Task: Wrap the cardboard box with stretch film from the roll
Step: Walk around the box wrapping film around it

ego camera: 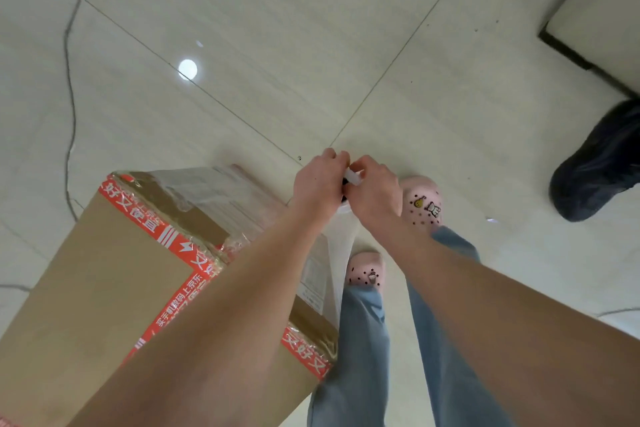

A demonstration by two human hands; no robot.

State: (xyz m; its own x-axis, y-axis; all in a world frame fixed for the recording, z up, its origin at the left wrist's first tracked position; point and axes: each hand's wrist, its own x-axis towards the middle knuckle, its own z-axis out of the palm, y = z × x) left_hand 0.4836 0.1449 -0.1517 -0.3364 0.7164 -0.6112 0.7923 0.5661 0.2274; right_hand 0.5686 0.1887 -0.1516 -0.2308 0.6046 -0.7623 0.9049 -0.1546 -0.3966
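Note:
A tall cardboard box (104,281) with red printed tape stands on the floor at lower left. Clear stretch film (211,191) covers its top end and right side. Just right of the box, my left hand (320,182) and my right hand (372,189) are pressed together, both gripping the top end of the stretch film roll (354,178), of which only a white edge and a dark core show. A sheet of film (341,246) hangs from under my hands down to the box's right edge. The rest of the roll is hidden by my hands.
Pale floor tiles (311,45) spread all around. My feet in pink clogs (422,201) stand right of the box. Another person's dark shoe (599,163) is at the right edge. A thin cable (71,80) runs along the left. A raised step (602,10) sits top right.

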